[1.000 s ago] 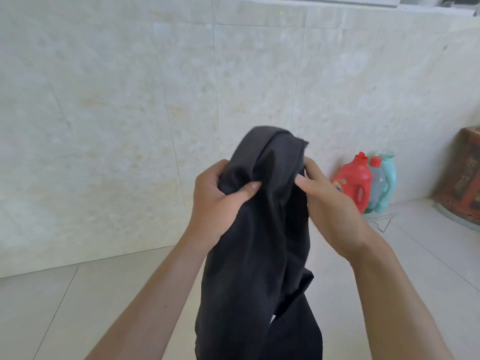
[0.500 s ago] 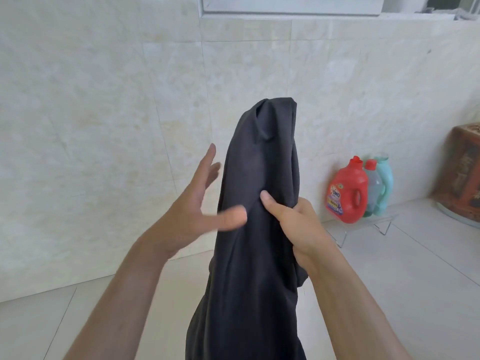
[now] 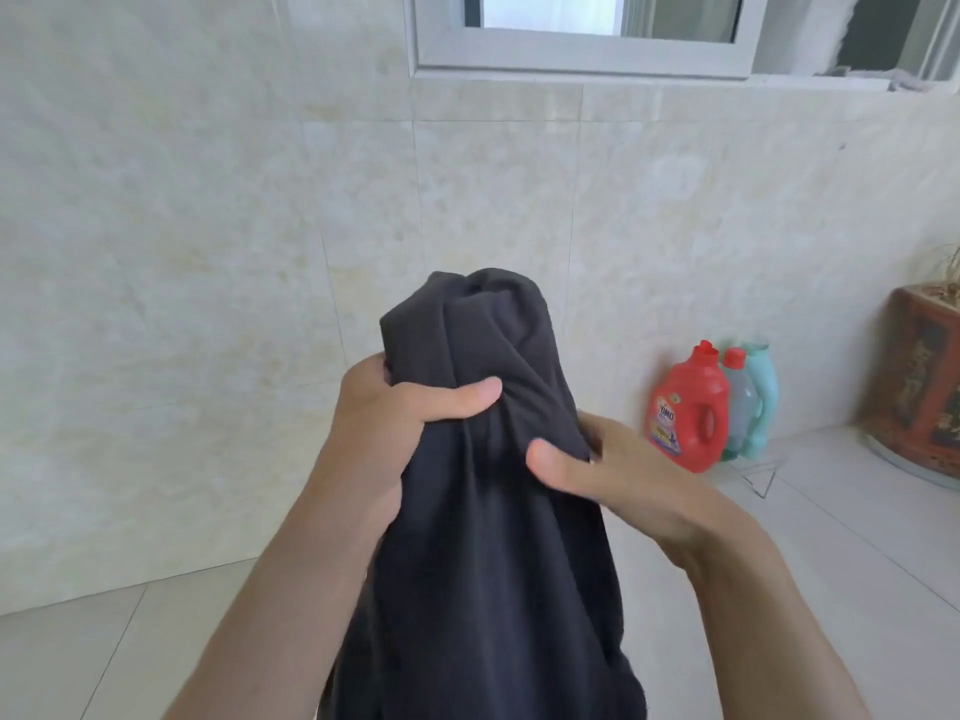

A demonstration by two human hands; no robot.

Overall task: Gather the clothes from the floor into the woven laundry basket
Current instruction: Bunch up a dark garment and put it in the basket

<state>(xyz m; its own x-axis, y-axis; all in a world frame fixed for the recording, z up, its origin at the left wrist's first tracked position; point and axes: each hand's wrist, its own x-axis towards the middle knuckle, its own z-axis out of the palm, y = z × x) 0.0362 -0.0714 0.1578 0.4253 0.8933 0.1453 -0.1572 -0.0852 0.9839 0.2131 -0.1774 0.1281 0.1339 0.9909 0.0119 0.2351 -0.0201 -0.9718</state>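
- A dark charcoal garment (image 3: 493,511) is held up in mid-air in front of the person, bunched into a rounded hump at the top and hanging in a long fall that runs off the bottom edge of the view.
- The left hand (image 3: 395,413) is clenched into the cloth near the top on the left side, thumb pressed across the front folds.
- The right hand (image 3: 608,475) grips the garment a little lower on the right side, thumb on the front and fingers tucked behind the fabric.
- The woven laundry basket cannot be seen from here.
- Below and behind the hands lies a pale tiled floor (image 3: 104,657) with thin grout lines.
- It meets a wall (image 3: 208,252) of large cream, marbled tiles that fills most of the view.
- High on the wall sits a window (image 3: 582,33) with a pale grey frame, cut off by the top edge.
- At the foot of the wall, to the right of the garment, stands a red detergent bottle (image 3: 685,413) with a handle and red cap.
- Just behind it stand a clear bottle with a red cap (image 3: 740,402) and a teal bottle (image 3: 763,392), packed close together.
- At the far right edge stands a red-brown patterned planter (image 3: 924,387), partly cut off, with thin dry stems above it.
- The hanging garment hides the floor directly beneath the hands.
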